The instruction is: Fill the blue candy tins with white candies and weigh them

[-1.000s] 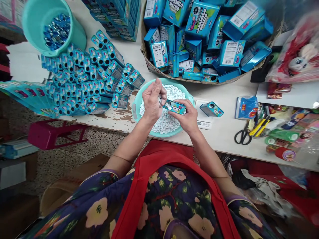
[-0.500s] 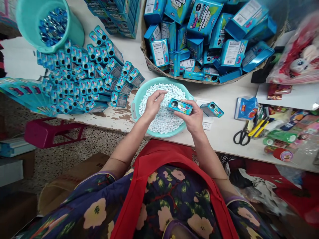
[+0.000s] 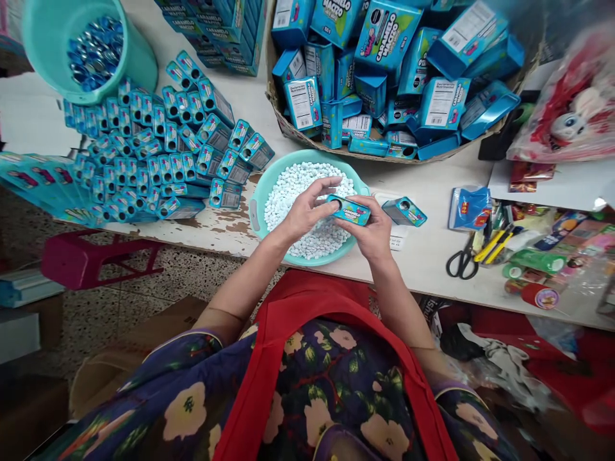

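My right hand [image 3: 373, 230] grips a small blue candy box [image 3: 354, 212] marked "Caramelo Macizo", tilted above the bowl. The thumb of my left hand [image 3: 310, 210] is at the round hole in the box's left end and partly hides it. The left fingers are stretched out and apart over the candies, holding nothing I can see. Under both hands, a turquoise bowl [image 3: 259, 192] holds many small white candies [image 3: 298, 182]. Another blue box [image 3: 405, 211] with a round hole lies on the table just right of my right hand.
Several blue boxes with holes [image 3: 158, 147] stand packed at left, beside a turquoise bucket [image 3: 139, 61] of shiny blue lids [image 3: 96, 54]. Behind the bowl is a carton [image 3: 288, 131] heaped with blue boxes. Scissors [image 3: 462, 259], a yellow cutter [image 3: 494, 246] and wrapped sweets lie right.
My left hand has moved right, from over the candies to the box, and its thumb now covers part of the hole. My right hand keeps holding the box in nearly the same place.
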A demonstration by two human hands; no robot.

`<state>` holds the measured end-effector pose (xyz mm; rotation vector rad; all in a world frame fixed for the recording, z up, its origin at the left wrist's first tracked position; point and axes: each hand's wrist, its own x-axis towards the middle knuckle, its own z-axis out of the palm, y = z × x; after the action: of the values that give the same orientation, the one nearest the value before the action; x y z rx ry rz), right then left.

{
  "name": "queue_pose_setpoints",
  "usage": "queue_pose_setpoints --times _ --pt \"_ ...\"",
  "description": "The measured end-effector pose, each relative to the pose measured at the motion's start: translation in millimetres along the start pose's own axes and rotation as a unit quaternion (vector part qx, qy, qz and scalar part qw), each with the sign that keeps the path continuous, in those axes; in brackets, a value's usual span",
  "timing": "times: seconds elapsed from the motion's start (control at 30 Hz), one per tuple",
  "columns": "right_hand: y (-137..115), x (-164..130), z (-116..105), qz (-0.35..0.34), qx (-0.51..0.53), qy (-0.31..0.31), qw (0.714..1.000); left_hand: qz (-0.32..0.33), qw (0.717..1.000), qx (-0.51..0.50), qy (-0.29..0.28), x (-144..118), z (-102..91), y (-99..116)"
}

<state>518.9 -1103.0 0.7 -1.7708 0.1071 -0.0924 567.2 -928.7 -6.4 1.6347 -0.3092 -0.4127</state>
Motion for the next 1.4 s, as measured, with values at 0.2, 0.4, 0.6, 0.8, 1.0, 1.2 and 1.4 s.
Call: queue_pose_setpoints --times 0.2,0.4,0.6,0.8,1.0,1.2,1.4 --pt "24.6 -7.1 -11.5 0.072 0.133 0.04 0.988 -0.075 0.945 0.319 -0.003 9.1 -3.2 -41.6" --pt "21.7 -9.8 -16.1 0.077 0.087 0.041 0.992 -0.15 0.881 0.446 -0.046 15.1 10.9 -61.8" --pt "0.6 -8.4 -17.6 0.02 -0.009 0.028 0.999 -0.163 0.957 -0.134 0.198 15.6 -3.5 -37.3" --pt "-14.1 -6.8 2.9 -0.029 -0.093 -0.017 0.995 -0.086 0.907 -0.339 0.233 16.8 9.5 41.0" --pt "-17.5 -7.7 14.1 -0.032 -0.103 -0.016 0.994 0.003 0.909 -0.286 0.303 20.0 28.8 47.4" --pt "-13.3 -10.4 10.9 -0.001 -0.093 -0.016 0.996 -0.005 0.922 -0.259 0.288 19.3 34.8 44.5" --pt "-8.2 -12.3 7.1 0.028 -0.051 -0.003 0.998 -0.054 0.922 -0.214 0.319 25.5 37.3 49.3"
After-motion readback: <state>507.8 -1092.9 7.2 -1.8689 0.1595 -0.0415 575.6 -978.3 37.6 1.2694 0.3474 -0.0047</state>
